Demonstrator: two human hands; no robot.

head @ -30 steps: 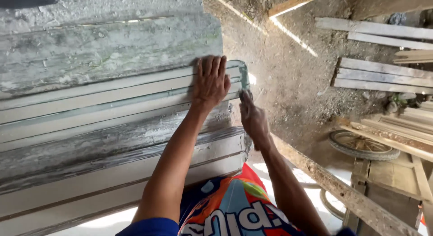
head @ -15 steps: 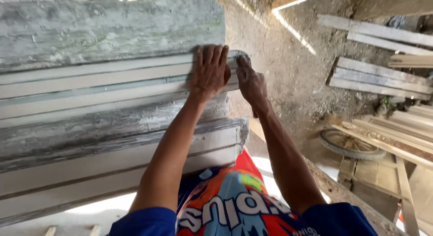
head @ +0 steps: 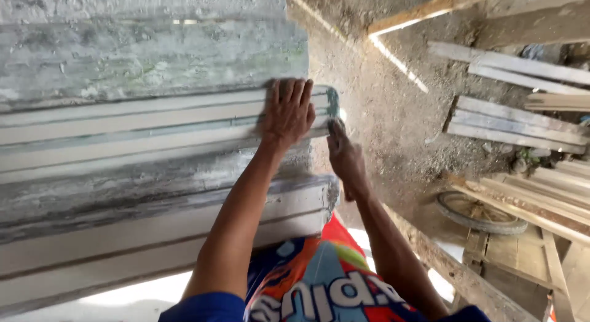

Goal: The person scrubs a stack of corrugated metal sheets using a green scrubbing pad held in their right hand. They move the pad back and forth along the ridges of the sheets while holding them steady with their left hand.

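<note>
Left hand (head: 289, 111) lies flat, open, on the moulded slab (head: 153, 122); right hand (head: 344, 157) pinches its end edge. That crumbly edge might chip under the grip.

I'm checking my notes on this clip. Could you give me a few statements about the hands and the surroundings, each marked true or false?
1. The left hand lies flat on the pale moulded slab. True.
2. The right hand holds a hammer. False: it holds no tool and sits at the slab's end.
3. A wheel lies on the ground at the right. True.
4. The planks are stacked on top of the slab. False: they lie on the dirt ground, apart from it.
</note>
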